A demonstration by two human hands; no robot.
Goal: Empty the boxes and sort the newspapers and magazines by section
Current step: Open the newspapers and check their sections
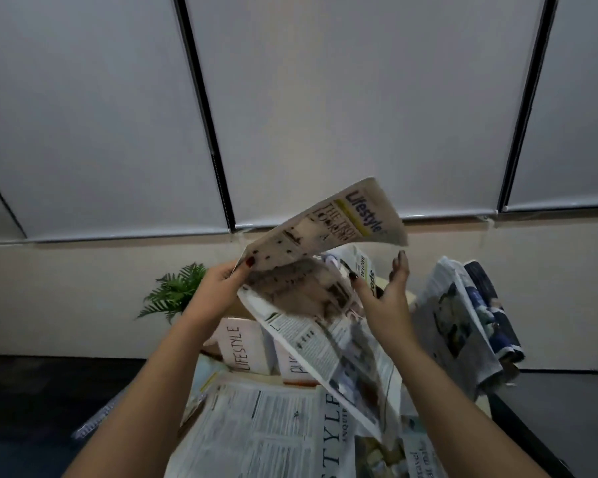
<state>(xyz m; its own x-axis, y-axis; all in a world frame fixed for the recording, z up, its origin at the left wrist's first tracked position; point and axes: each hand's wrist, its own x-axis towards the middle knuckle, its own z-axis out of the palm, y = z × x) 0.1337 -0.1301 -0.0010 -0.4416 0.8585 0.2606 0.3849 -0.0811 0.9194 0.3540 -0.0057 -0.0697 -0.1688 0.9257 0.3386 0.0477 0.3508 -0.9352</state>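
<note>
Left hand (221,281) pinches the Lifestyle newspaper section (325,257) at its near-left edge, thumb on top; the sheet is airborne, top page arching up and away from that hand while a lower page droops down past the right hand (390,298), which is open, fingers straight, just beside the paper's right side and not clearly touching. Judgement: light, limp, tear-prone newsprint with loose pages that slide apart, so support it with the right hand under the fold or spine, not by a single corner. The matching LIFESTYLE label card (244,346) stands just below the left wrist, behind a flat Lifestyle pile (273,432).
</note>
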